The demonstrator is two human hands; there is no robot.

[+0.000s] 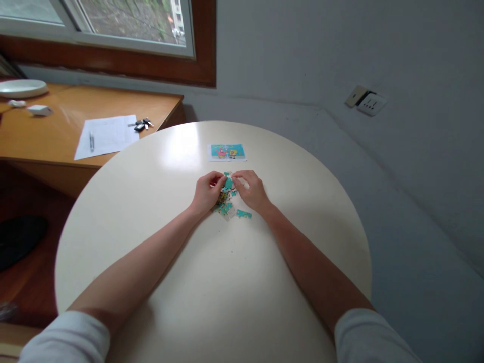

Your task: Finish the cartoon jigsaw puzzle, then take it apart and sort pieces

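Both hands worked near the middle of a round white table [181, 282]. Left hand [209, 191]: thumb and index finger were pinched on the edge of a turquoise jigsaw piece [229, 183]. Right hand [251, 189]: fingers were curled, tips just beside that piece; whether they gripped anything could not be told. A heap of jigsaw pieces [226, 207] lay below and between the hands, partly hidden by the left. One teal edge strip [244, 214] lay apart, just right of the heap. Beyond the hands, a cartoon picture card [227, 152] with pink and yellow figures lay flat. On the wooden desk [128, 101], far left, keys [139, 126] rested on a paper sheet [109, 133].
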